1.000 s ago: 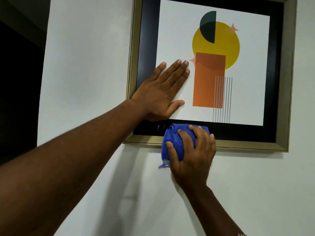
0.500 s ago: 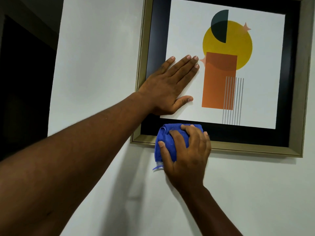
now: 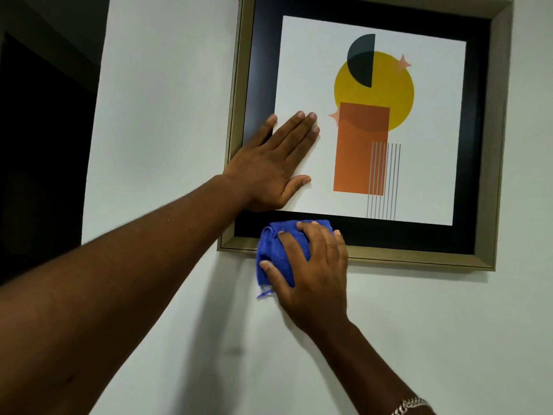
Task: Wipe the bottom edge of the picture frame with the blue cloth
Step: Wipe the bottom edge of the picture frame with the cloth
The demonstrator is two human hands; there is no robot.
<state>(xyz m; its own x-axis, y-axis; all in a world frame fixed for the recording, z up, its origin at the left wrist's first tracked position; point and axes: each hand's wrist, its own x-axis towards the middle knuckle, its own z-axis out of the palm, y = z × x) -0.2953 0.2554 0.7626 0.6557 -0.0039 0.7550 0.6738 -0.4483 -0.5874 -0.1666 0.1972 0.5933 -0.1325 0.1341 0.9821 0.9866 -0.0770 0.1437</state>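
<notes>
A picture frame [image 3: 419,256] with a gold rim, black mat and an abstract print hangs on a white wall. My left hand [image 3: 270,167] lies flat and open against the print's lower left, fingers spread. My right hand [image 3: 311,265] presses a bunched blue cloth [image 3: 273,253] onto the bottom edge of the frame, close to its left corner. The cloth covers part of the gold rim and hangs a little below it onto the wall. A small tag of the cloth sticks out under my thumb.
White wall [image 3: 167,121] surrounds the frame. A dark doorway [image 3: 39,151] opens at the far left. A silver bracelet [image 3: 411,405] sits on my right wrist at the lower edge of the view.
My right hand has slid the blue cloth leftward along the bottom edge toward the left corner. My left hand stays flat on the print. The view has shifted and the frame sits further right.
</notes>
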